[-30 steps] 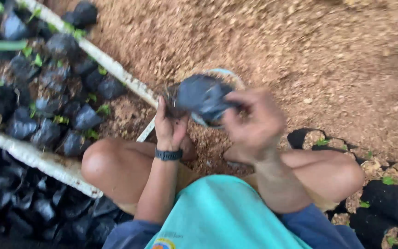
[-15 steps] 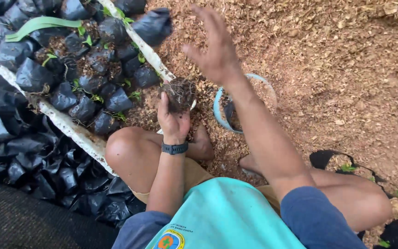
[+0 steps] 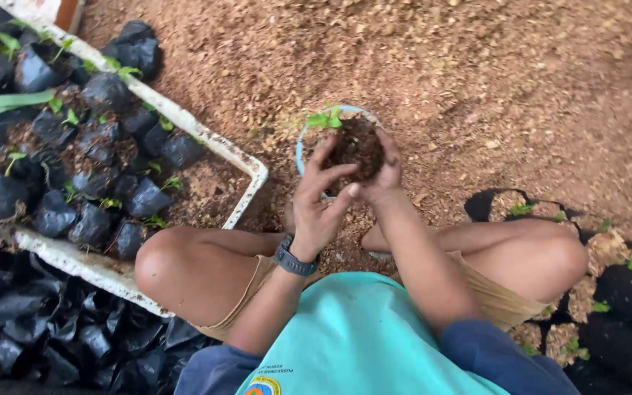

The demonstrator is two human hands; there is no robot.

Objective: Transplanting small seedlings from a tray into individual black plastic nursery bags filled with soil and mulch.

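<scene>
I sit cross-legged on sawdust-covered ground. Both hands cup a dark clump of soil [image 3: 358,148] with a small green seedling [image 3: 324,118] at its top. My left hand [image 3: 317,201], with a dark watch at the wrist, holds the clump's near left side, fingers spread. My right hand [image 3: 383,172] grips its right side. The clump sits over a light blue round rim [image 3: 301,144] on the ground, partly hidden behind the soil and my hands.
A white frame tray [image 3: 206,139] at left holds several black bags of soil with small seedlings [image 3: 100,139]. Empty black bags [image 3: 31,329] pile at lower left. More filled black bags with seedlings [image 3: 623,285] stand at right. Sawdust ground [image 3: 477,73] stretches ahead.
The black bag held a second ago is gone from the clump. My right hand came back from reaching forward and joined the left on the soil clump over the blue rim.
</scene>
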